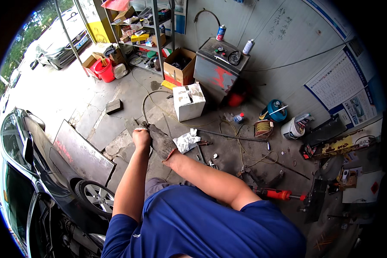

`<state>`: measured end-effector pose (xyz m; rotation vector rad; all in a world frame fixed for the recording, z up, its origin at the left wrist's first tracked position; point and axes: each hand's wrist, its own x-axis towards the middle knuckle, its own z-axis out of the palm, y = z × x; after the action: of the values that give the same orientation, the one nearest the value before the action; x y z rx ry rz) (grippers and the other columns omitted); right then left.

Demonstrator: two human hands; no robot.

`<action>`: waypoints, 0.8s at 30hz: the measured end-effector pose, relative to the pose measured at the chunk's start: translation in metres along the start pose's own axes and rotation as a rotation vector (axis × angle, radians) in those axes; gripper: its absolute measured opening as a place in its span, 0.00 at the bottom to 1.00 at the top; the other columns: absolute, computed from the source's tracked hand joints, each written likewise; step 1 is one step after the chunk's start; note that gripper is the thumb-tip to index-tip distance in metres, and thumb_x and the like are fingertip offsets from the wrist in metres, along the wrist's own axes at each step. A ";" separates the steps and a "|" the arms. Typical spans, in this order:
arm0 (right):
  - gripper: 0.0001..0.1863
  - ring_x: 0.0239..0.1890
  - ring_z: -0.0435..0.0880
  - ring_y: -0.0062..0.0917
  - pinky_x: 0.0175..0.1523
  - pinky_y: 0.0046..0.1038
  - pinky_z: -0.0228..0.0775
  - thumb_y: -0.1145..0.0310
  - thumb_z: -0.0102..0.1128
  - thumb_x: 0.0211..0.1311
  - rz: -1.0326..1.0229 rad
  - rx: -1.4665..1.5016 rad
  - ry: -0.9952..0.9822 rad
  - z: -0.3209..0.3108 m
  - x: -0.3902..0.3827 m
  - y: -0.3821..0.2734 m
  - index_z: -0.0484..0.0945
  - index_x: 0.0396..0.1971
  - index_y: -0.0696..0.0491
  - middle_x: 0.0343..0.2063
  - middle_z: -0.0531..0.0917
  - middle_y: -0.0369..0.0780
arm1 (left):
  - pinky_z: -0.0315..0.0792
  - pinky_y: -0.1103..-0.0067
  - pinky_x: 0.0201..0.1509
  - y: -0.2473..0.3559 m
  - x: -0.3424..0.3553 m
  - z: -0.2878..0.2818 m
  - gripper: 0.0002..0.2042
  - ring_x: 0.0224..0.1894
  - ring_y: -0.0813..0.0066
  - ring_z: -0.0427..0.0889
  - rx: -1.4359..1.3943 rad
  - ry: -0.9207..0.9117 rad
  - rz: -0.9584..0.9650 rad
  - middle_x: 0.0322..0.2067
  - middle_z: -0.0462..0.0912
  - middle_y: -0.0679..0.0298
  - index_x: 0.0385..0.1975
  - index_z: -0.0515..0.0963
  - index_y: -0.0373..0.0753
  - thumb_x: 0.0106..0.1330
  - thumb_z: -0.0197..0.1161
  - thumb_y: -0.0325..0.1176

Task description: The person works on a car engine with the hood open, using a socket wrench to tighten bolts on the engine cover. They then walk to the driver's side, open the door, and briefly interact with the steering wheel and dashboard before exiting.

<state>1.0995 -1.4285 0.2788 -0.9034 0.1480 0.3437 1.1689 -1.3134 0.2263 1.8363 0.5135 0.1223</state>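
My bare left hand (pixel 142 138) is closed in a fist in front of me. Against its right side is my right hand (pixel 162 144), in a dirty grey work glove with a reddish cuff. The gloved fingers curl in by the left hand's thumb; whatever lies between the two hands is hidden. A dark hose (pixel 144 103) curves over the floor and its near end runs up to the hands, though whether they grip it I cannot make out. Just right of the glove a crumpled white cloth or bag (pixel 186 141) lies on the floor.
A dark car (pixel 51 172) stands on the left, beside a metal floor plate (pixel 84 152). Ahead are a white box (pixel 189 103), a grey cabinet (pixel 219 69) and shelving (pixel 144 34). Rods, a coiled cord (pixel 263 128) and a red jack-like tool (pixel 279 194) lie right.
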 end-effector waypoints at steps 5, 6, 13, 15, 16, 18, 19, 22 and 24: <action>0.20 0.61 0.84 0.19 0.67 0.26 0.75 0.50 0.57 0.86 0.037 0.288 0.086 -0.015 0.035 -0.011 0.82 0.63 0.46 0.58 0.87 0.30 | 0.75 0.64 0.32 -0.006 0.079 0.039 0.11 0.26 0.66 0.84 0.132 -0.037 0.096 0.23 0.87 0.52 0.26 0.86 0.29 0.67 0.59 0.26; 0.20 0.59 0.84 0.19 0.66 0.27 0.75 0.49 0.58 0.86 0.056 0.291 0.121 -0.012 0.036 -0.021 0.82 0.62 0.45 0.57 0.87 0.30 | 0.77 0.63 0.34 -0.010 0.094 0.049 0.11 0.28 0.63 0.86 0.133 -0.035 0.064 0.25 0.88 0.50 0.27 0.86 0.29 0.67 0.59 0.27; 0.16 0.49 0.89 0.24 0.58 0.27 0.81 0.67 0.55 0.85 0.120 -0.108 0.252 0.012 0.072 -0.074 0.80 0.63 0.56 0.52 0.89 0.39 | 0.81 0.58 0.45 -0.021 0.208 0.067 0.14 0.38 0.50 0.92 0.002 -0.015 -0.071 0.33 0.92 0.44 0.37 0.88 0.27 0.71 0.60 0.32; 0.18 0.48 0.90 0.25 0.58 0.28 0.81 0.69 0.51 0.86 0.040 -0.314 0.187 0.024 0.076 -0.103 0.77 0.66 0.61 0.50 0.89 0.42 | 0.80 0.66 0.38 -0.001 0.229 0.045 0.13 0.32 0.67 0.88 -0.333 -0.258 -0.213 0.32 0.91 0.55 0.38 0.87 0.27 0.75 0.62 0.32; 0.21 0.57 0.90 0.29 0.59 0.31 0.82 0.71 0.48 0.86 0.006 -0.462 0.173 0.004 0.084 -0.100 0.74 0.72 0.58 0.57 0.87 0.46 | 0.80 0.67 0.37 0.015 0.232 0.040 0.12 0.31 0.70 0.86 -0.488 -0.399 -0.224 0.32 0.91 0.56 0.39 0.87 0.27 0.75 0.61 0.31; 0.28 0.62 0.87 0.34 0.61 0.36 0.84 0.57 0.53 0.87 0.087 -0.397 0.171 0.017 0.111 -0.099 0.67 0.77 0.55 0.64 0.82 0.48 | 0.81 0.70 0.41 0.011 0.258 0.014 0.11 0.36 0.72 0.87 -0.427 -0.533 0.007 0.36 0.92 0.60 0.42 0.88 0.30 0.77 0.60 0.30; 0.32 0.63 0.86 0.34 0.61 0.38 0.84 0.51 0.54 0.87 0.182 -0.326 0.178 0.025 0.129 -0.098 0.64 0.79 0.54 0.65 0.81 0.47 | 0.82 0.72 0.45 0.009 0.272 0.002 0.11 0.41 0.70 0.90 -0.212 -0.541 0.239 0.40 0.93 0.62 0.45 0.88 0.33 0.80 0.59 0.30; 0.37 0.64 0.85 0.35 0.62 0.43 0.85 0.38 0.56 0.83 0.302 -0.047 -0.080 0.037 0.167 -0.079 0.65 0.77 0.49 0.64 0.82 0.41 | 0.83 0.73 0.49 0.039 0.254 0.002 0.12 0.42 0.74 0.89 -0.263 -0.567 0.139 0.41 0.94 0.62 0.48 0.88 0.32 0.81 0.58 0.31; 0.30 0.62 0.86 0.32 0.62 0.43 0.85 0.44 0.59 0.84 0.292 -0.146 0.022 0.047 0.184 -0.057 0.70 0.72 0.49 0.63 0.83 0.39 | 0.83 0.73 0.51 0.058 0.251 -0.007 0.13 0.44 0.74 0.91 -0.074 -0.554 0.196 0.42 0.94 0.60 0.51 0.89 0.35 0.82 0.58 0.33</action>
<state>1.2912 -1.3815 0.3005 -1.0319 0.2791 0.6218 1.4086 -1.2198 0.2395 1.7479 -0.0584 -0.2299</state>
